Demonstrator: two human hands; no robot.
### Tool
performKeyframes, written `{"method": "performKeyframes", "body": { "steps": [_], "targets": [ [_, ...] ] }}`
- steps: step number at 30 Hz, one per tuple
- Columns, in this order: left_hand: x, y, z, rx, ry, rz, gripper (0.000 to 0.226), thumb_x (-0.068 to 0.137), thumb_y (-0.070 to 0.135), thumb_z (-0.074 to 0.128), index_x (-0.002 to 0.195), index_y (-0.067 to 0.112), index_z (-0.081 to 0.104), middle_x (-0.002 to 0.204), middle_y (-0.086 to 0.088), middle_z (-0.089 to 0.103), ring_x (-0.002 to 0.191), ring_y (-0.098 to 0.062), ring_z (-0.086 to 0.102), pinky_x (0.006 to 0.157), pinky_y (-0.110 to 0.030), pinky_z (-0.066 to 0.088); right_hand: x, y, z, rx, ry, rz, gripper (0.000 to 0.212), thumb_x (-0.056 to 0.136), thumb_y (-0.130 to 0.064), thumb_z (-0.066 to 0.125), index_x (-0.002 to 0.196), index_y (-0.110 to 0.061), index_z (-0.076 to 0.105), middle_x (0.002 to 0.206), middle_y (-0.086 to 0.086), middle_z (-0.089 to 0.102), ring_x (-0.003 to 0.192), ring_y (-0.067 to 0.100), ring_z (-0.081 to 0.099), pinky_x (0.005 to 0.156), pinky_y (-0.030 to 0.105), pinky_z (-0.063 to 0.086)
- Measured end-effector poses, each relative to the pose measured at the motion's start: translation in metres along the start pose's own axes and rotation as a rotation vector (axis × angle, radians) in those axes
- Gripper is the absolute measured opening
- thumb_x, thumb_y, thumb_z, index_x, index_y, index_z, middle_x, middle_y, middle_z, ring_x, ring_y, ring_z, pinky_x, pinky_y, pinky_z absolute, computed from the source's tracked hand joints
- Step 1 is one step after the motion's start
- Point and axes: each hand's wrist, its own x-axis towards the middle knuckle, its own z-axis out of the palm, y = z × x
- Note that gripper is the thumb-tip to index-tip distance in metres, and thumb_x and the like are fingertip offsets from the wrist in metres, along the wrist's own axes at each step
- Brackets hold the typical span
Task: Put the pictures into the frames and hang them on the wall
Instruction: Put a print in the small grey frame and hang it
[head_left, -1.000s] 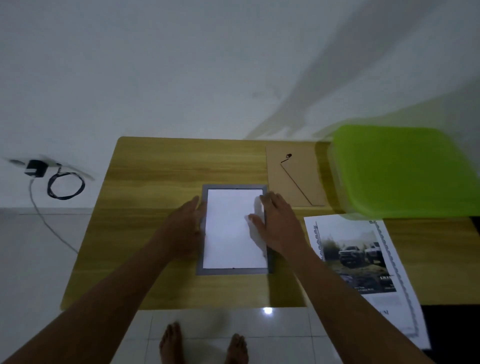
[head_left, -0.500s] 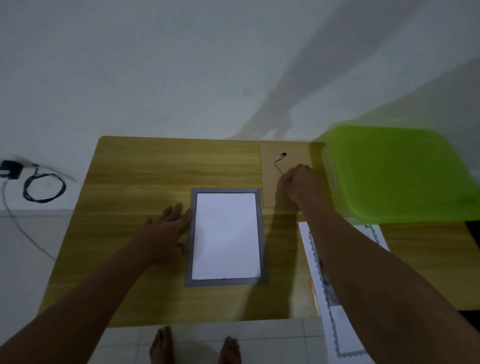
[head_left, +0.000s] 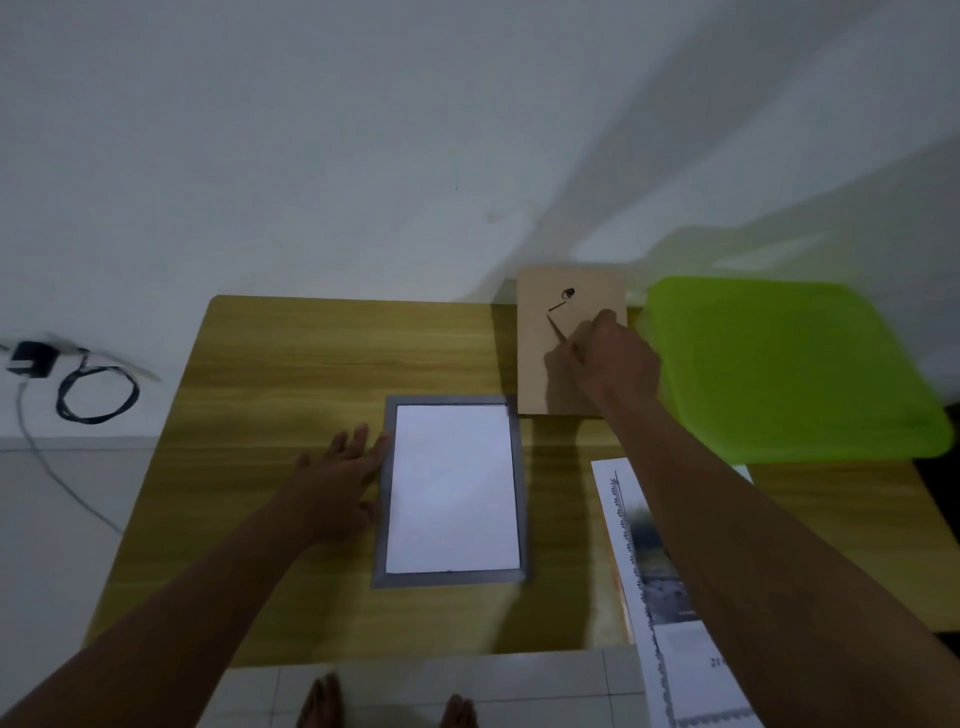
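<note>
Right hand (head_left: 608, 358) grip closed on backing board (head_left: 532, 364) at bench (head_left: 311, 353) far edge; left hand (head_left: 337, 483) grip open, touching frame (head_left: 382, 519).

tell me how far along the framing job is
Done: a white sheet sits inside the grey frame on the table. In hand: the right hand grips the brown backing board beyond the frame, while the left hand rests flat against the frame's left edge. Left: the board is not yet on the frame, the printed picture lies loose on the right, and nothing hangs on the wall.
</note>
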Motion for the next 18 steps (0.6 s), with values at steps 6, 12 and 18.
{"method": "performKeyframes", "body": {
  "steps": [6,12,18],
  "targets": [
    [-0.003,0.005,-0.006,0.045,-0.003,-0.007,0.092,0.09,0.029,0.058,0.154,0.028,-0.009,0.162,-0.003,-0.013,0.15,-0.026,-0.005,0.114,-0.06,0.017,-0.021,-0.027,-0.02,0.06,-0.034,-0.051,0.043,0.09,-0.049,0.059,0.108,-0.011,0.05,0.097,0.01,0.064,0.09,0.033,0.064,0.062,0.034,0.041],
    [-0.003,-0.001,-0.003,-0.018,0.0,-0.002,0.092,0.091,0.038,0.061,0.153,0.032,-0.007,0.162,0.001,-0.013,0.15,-0.024,-0.007,0.113,-0.064,0.014,-0.085,-0.063,0.0,0.212,-0.175,-0.028,0.043,0.09,-0.048,0.059,0.107,-0.01,0.051,0.097,0.009,0.062,0.089,0.029,0.062,0.065,0.032,0.041],
    [-0.002,-0.006,0.0,-0.064,0.044,0.017,0.095,0.087,0.045,0.063,0.154,0.034,-0.005,0.162,0.002,-0.01,0.15,-0.023,-0.005,0.114,-0.062,0.014,-0.133,-0.083,0.028,0.257,-0.226,-0.009,0.041,0.092,-0.044,0.058,0.111,-0.009,0.049,0.105,0.012,0.063,0.095,0.032,0.062,0.067,0.031,0.038]
  ]
}}
